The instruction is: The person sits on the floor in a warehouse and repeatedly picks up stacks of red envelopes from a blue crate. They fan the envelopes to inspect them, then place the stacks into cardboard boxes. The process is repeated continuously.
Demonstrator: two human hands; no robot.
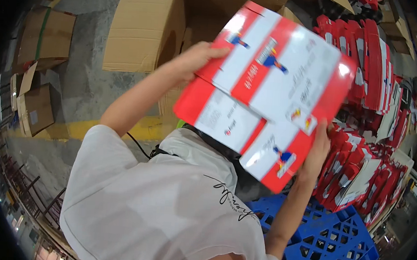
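Between both my hands I hold up a flat, folded red and white printed carton (pixel 290 73), tilted in front of me. Its panels overlap, and a lower flap reaches down toward my lap; I cannot tell whether it is one carton or more. My left hand (pixel 199 59) grips its upper left edge, thumb on the printed face and fingers hidden behind. At the lower right edge, my right hand (pixel 319 145) is closed on the carton, its fingers partly hidden. Behind the carton stands a large open brown cardboard box (pixel 143 26).
Stacks of flat red and white cartons (pixel 372 69) rise on the right, with more piles (pixel 345 183) nearer me. A blue plastic pallet (pixel 336 240) lies below them. Brown boxes (pixel 55 37) stand at the left on the grey floor, near a yellow floor stripe (pixel 83 130).
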